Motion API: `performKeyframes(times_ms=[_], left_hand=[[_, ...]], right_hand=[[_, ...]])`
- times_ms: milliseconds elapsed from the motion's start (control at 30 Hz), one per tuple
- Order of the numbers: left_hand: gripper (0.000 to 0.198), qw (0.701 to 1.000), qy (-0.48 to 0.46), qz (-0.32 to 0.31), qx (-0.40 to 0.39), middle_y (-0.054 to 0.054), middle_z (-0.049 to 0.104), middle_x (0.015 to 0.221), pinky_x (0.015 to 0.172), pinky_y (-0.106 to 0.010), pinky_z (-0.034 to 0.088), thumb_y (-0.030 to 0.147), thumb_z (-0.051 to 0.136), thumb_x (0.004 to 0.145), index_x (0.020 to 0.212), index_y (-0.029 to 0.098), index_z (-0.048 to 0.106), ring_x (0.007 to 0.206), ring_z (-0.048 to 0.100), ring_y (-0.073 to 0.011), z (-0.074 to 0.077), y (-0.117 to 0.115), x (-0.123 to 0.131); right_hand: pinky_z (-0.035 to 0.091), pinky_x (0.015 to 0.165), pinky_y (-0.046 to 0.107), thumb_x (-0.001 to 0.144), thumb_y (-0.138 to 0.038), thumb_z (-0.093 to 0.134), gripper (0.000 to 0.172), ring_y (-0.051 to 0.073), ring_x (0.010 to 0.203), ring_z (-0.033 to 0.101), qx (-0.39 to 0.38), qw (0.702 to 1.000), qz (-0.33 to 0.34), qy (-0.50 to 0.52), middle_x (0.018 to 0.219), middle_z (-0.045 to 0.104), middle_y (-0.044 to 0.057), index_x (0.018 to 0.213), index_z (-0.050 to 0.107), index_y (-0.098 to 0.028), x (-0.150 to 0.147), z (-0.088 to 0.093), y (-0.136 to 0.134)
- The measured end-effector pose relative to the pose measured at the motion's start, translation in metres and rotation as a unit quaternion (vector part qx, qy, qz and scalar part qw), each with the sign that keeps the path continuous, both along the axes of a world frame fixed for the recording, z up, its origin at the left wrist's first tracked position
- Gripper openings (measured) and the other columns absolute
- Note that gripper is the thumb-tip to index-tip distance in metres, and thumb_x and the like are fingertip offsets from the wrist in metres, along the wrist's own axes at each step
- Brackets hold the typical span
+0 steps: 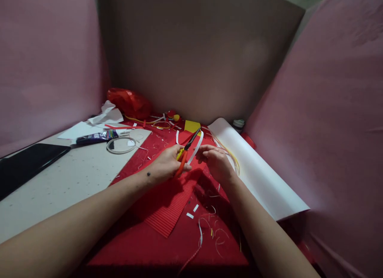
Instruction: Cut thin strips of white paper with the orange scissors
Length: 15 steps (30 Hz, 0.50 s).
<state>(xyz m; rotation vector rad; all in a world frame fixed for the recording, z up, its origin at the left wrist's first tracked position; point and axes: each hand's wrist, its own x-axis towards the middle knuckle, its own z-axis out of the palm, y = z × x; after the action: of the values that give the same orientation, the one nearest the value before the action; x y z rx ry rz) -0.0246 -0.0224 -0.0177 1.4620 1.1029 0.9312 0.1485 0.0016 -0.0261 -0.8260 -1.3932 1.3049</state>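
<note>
My left hand (169, 162) grips a pair of scissors (191, 140) with orange and yellow handles, the dark blades pointing away from me. A narrow white strip (196, 148) curves beside the blades, its lower end close to my left thumb. To the right of the strip is my right hand (218, 160), fingers loosely bent and apart, with nothing visible in them. Below both hands lies a sheet of red corrugated card (167, 208), and a yellow piece of card (192, 127) is at its far end.
A rolled white sheet (248, 166) lies on the right. On the left are a black tray-like object (32, 164), a purple tube (97, 137) and a coil of white cord (121, 145). A red plastic bag (130, 103) sits at the back. Scraps and threads litter the red cloth (167, 256).
</note>
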Motion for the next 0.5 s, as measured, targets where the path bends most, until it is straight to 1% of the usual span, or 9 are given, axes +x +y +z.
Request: performKeyframes(times_ms=[33,100,167,233,333,433,500], left_hand=[[0.046,1.0,0.014,0.002,0.002,0.007,0.05,0.064,0.049,-0.023,0.036,0.019,0.07,0.058,0.099,0.016,0.048,0.053,0.046,-0.0074,0.0,-0.001,0.0],[0.049,0.999,0.043,0.0,0.005,0.006,0.052,0.066,0.051,-0.023,0.038,0.019,0.069,0.057,0.102,0.016,0.049,0.055,0.047,-0.0083,-0.002,-0.001,0.0],[0.05,0.998,0.068,-0.004,0.01,0.007,0.052,0.064,0.05,-0.024,0.038,0.019,0.068,0.056,0.102,0.016,0.049,0.053,0.048,-0.0089,-0.007,0.001,0.0],[0.047,0.997,0.08,-0.009,0.01,0.008,0.051,0.062,0.049,-0.024,0.038,0.019,0.066,0.056,0.099,0.017,0.049,0.052,0.048,-0.0093,-0.014,0.004,0.001],[0.042,0.995,0.099,-0.004,0.004,0.008,0.05,0.06,0.049,-0.024,0.039,0.019,0.067,0.055,0.093,0.018,0.048,0.051,0.049,-0.01,-0.023,0.006,0.004],[0.039,0.994,0.105,0.001,-0.019,0.009,0.05,0.058,0.048,-0.023,0.038,0.015,0.067,0.053,0.086,0.019,0.047,0.051,0.049,-0.0096,-0.023,0.003,0.009],[0.035,0.995,0.091,-0.005,-0.045,0.009,0.049,0.056,0.045,-0.022,0.037,0.014,0.066,0.053,0.081,0.02,0.046,0.047,0.047,-0.0085,-0.019,-0.001,0.011]], right_hand=[[0.043,0.062,0.029,0.064,-0.019,0.055,0.016,0.014,0.063,0.057,-0.023,0.999,0.03,0.038,0.072,0.066,0.004,0.072,0.068,-0.018,-0.001,0.004,-0.005],[0.042,0.06,0.026,0.063,-0.019,0.062,0.016,0.012,0.063,0.058,-0.054,0.995,0.051,0.069,0.074,0.067,0.003,0.078,0.069,-0.017,-0.002,0.008,-0.01],[0.043,0.063,0.026,0.066,-0.023,0.066,0.014,0.012,0.064,0.059,-0.048,0.994,0.053,0.088,0.071,0.067,0.002,0.079,0.069,-0.018,-0.003,0.01,-0.012],[0.045,0.069,0.028,0.069,-0.027,0.067,0.012,0.013,0.066,0.06,-0.012,0.993,0.032,0.11,0.068,0.066,0.001,0.077,0.068,-0.018,-0.001,0.014,-0.011],[0.047,0.075,0.032,0.074,-0.033,0.064,0.014,0.015,0.07,0.062,0.042,0.991,-0.031,0.127,0.069,0.067,0.001,0.08,0.067,-0.021,0.01,0.024,-0.008],[0.048,0.076,0.031,0.079,-0.033,0.059,0.017,0.016,0.075,0.063,0.063,0.989,-0.06,0.117,0.073,0.069,0.003,0.084,0.068,-0.02,0.027,0.03,-0.002],[0.048,0.071,0.028,0.081,-0.033,0.056,0.02,0.015,0.075,0.063,0.042,0.991,-0.061,0.113,0.077,0.071,0.005,0.086,0.069,-0.018,0.038,0.027,0.005]])
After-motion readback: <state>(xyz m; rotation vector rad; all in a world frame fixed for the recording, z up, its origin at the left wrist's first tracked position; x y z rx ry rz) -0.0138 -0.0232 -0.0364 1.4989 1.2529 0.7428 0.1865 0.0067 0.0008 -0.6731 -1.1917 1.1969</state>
